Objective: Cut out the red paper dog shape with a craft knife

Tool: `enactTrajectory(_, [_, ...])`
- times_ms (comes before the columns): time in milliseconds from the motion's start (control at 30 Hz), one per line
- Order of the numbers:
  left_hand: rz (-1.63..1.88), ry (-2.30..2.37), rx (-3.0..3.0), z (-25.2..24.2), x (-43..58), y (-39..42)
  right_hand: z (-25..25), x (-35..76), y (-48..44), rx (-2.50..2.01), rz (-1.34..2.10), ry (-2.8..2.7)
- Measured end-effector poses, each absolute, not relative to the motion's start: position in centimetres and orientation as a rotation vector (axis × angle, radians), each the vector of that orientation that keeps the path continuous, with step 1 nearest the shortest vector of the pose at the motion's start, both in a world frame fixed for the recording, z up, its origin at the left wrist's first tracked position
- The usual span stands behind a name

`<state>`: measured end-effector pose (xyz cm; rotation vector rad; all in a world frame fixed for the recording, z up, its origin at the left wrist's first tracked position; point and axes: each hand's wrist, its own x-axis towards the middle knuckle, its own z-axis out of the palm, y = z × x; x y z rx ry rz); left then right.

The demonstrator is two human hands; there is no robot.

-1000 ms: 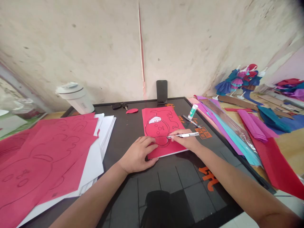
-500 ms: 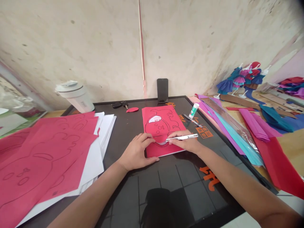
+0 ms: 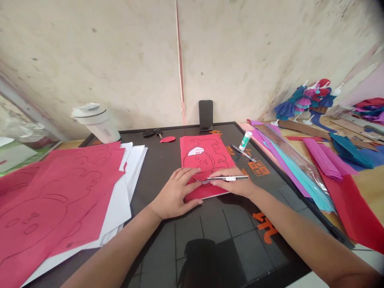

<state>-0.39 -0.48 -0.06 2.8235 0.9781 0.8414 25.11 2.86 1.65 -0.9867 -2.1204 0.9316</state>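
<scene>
My right hand (image 3: 231, 181) is shut on a slim silver craft knife (image 3: 228, 178), held level with its tip at the lower part of a red paper sheet (image 3: 204, 154). That sheet lies on a white pad and carries a black outlined cartoon figure. My left hand (image 3: 177, 191) rests flat on the sheet's lower left, fingers spread, holding nothing. The hands nearly meet, and a small pale patch (image 3: 205, 182) shows between them. They hide the bottom of the drawing.
The black glass tabletop (image 3: 210, 232) holds a pile of outlined red sheets (image 3: 54, 196) on white paper (image 3: 133, 168) at left. Behind stand a white tumbler (image 3: 96, 124) and a phone (image 3: 205, 115). Keys (image 3: 149, 134), a glue stick (image 3: 245, 141), a pen (image 3: 243, 153) and coloured paper strips (image 3: 300, 172) lie nearby.
My hands have moved closer together over the lower drawing. The knife has shifted left and down. The round outline visible earlier is now covered, with a pale patch showing at its place.
</scene>
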Motion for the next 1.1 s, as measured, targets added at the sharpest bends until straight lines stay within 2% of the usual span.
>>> enactTrajectory(133, [0.681, 0.979, 2.839, -0.1, -0.5, -0.3, 1.3, 25.6, 3.2, -0.994, 0.937, -2.055])
enactTrajectory(300, [0.7, 0.927, 2.819, -0.1, -0.5, -0.3, 0.3, 25.9, 4.1, -1.113, 0.941, -1.788])
enactTrajectory(600, [0.701, 0.909, 2.788, 0.0, -0.4, -0.4, 0.3, 25.2, 3.8, -1.178, 0.907, -1.97])
enactTrajectory(1100, [0.686, 0.916, 2.808, 0.0, -0.4, -0.6, 1.3, 25.1, 4.2, -1.209, 1.047, -1.827])
